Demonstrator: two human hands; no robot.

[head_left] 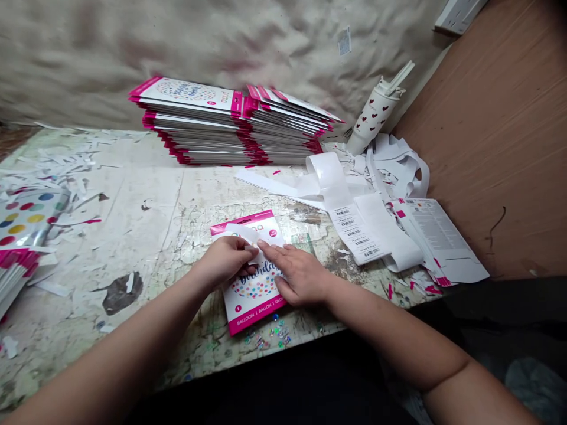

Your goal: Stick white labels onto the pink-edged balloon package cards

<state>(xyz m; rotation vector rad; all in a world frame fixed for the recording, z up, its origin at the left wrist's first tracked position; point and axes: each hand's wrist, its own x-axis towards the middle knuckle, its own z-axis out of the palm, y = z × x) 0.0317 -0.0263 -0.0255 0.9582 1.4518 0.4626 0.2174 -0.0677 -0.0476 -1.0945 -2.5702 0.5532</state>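
A white and pink balloon packet with "birthday" lettering and coloured dots lies flat near the table's front edge. Over its upper left part, my left hand is closed, its thumb and fingers pinching a small white paper strip. My right hand lies on the packet's right side with fingers stretched out, fingertips close to the left hand. Part of the packet's print is hidden under both hands. To the right, a curling strip of white barcode labels rests on the table.
Behind stand tall stacks of similar packets. A white tumbler with hearts leans at the back right, near a brown board. Printed cards lie at right. Paper scraps and dotted packets are at left.
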